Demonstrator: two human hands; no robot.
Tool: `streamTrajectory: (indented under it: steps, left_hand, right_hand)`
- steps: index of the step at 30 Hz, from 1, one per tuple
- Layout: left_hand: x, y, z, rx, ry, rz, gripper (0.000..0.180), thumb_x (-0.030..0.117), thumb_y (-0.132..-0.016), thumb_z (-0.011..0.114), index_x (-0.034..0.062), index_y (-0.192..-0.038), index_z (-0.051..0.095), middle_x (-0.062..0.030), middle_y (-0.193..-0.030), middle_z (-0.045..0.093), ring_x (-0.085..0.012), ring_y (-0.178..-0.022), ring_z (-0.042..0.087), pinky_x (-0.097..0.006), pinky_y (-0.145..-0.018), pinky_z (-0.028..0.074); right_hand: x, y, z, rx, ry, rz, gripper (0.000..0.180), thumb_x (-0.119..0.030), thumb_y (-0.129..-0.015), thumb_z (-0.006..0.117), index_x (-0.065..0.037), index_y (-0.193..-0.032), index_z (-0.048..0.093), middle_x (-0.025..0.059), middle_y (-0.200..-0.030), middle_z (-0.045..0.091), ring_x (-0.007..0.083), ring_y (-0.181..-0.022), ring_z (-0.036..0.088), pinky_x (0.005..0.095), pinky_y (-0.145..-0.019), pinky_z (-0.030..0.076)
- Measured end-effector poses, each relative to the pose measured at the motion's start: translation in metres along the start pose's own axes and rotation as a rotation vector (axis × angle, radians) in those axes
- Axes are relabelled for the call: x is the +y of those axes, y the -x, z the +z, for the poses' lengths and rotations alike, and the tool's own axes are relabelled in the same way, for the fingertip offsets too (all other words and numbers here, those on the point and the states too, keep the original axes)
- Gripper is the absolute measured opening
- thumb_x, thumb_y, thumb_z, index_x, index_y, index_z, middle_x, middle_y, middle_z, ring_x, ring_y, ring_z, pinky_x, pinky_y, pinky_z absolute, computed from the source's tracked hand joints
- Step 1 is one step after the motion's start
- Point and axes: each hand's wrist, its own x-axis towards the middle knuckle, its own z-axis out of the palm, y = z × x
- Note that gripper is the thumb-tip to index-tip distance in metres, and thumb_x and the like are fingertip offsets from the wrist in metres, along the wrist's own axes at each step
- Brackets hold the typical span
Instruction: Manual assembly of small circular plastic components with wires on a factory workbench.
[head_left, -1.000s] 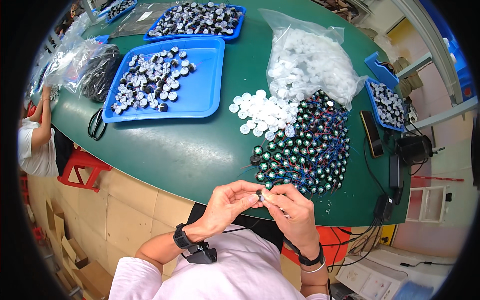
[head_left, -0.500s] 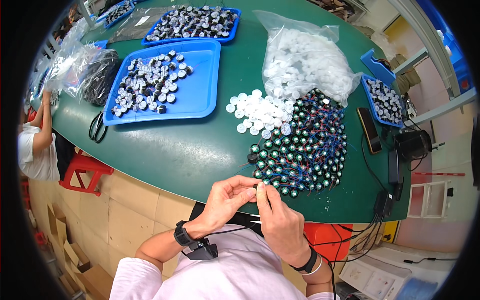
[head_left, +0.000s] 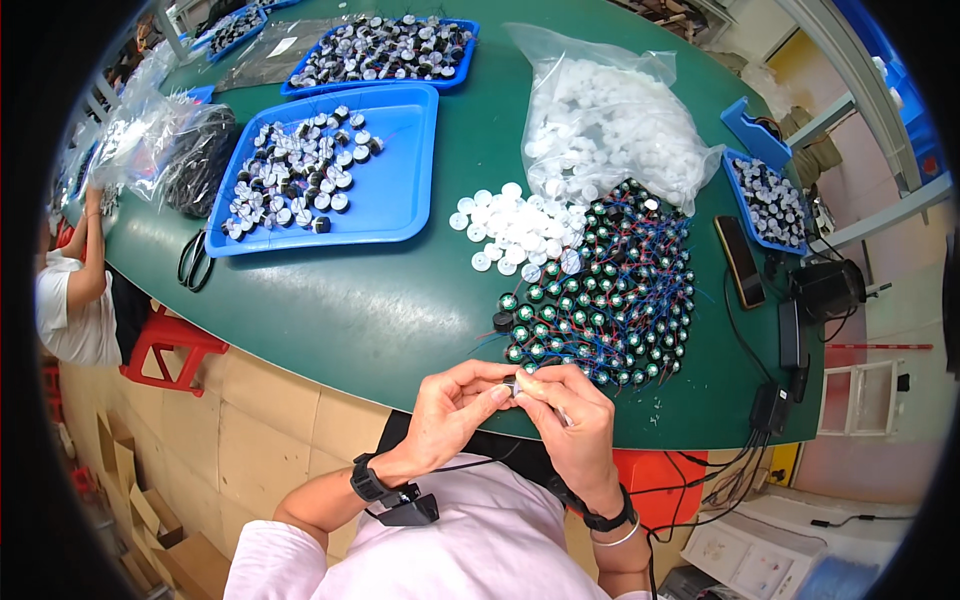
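Note:
My left hand [head_left: 455,408] and my right hand [head_left: 568,420] meet at the near edge of the green table [head_left: 350,310], fingertips pinched together on one small round part [head_left: 512,383]. Just beyond the hands lies a pile of small black round parts with green tops and red and blue wires [head_left: 600,290]. Behind that pile sits a heap of white round caps [head_left: 520,228], and further back a clear bag of the same white caps [head_left: 600,125].
A blue tray [head_left: 390,200] with several black-and-white round parts lies at left centre, another blue tray [head_left: 385,48] behind it. Black scissors [head_left: 193,262] rest at the left edge. Small blue bins [head_left: 770,200], a dark phone [head_left: 738,262] and cables are at right. Another person's arm [head_left: 85,270] is at far left.
Both hands stay joined at the table edge, fingers shifting slightly around the small part. The view has moved a little.

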Motion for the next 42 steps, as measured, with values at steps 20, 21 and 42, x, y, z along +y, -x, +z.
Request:
streamTrajectory:
  steps: [20, 21, 42]
  left_hand:
    - [0.001, 0.000, -0.002, -0.006, 0.035, -0.044, 0.027, 0.006, -0.088, 0.058, -0.0051, -0.112, 0.054, -0.0125, -0.102, 0.062, -0.0148, -0.091, 0.061, -0.027, -0.083, 0.050]
    - [0.003, -0.002, -0.004, -0.021, 0.051, -0.064, 0.026, 0.007, -0.088, 0.058, -0.0049, -0.111, 0.055, -0.0121, -0.101, 0.063, -0.0146, -0.089, 0.061, -0.027, -0.082, 0.050]
    - [0.021, -0.007, -0.012, -0.079, 0.180, -0.277, 0.026, 0.011, -0.088, 0.058, -0.0041, -0.109, 0.056, -0.0118, -0.099, 0.064, -0.0167, -0.086, 0.064, -0.026, -0.080, 0.052]
  right_hand:
    - [0.001, 0.001, -0.002, -0.020, 0.031, -0.023, 0.024, 0.007, -0.071, 0.069, -0.004, -0.093, 0.067, 0.0074, -0.085, 0.062, 0.0104, -0.064, 0.057, 0.0219, -0.050, 0.043]
    - [0.001, 0.000, -0.001, -0.024, 0.053, -0.042, 0.024, 0.007, -0.071, 0.069, -0.003, -0.092, 0.067, 0.0080, -0.085, 0.062, 0.0115, -0.065, 0.058, 0.0228, -0.051, 0.045]
    - [-0.005, 0.000, -0.017, 0.064, -0.325, 0.287, 0.048, 0.008, -0.074, 0.065, -0.005, -0.120, 0.055, 0.0025, -0.095, 0.061, -0.0025, -0.050, 0.030, 0.0153, -0.042, 0.025]
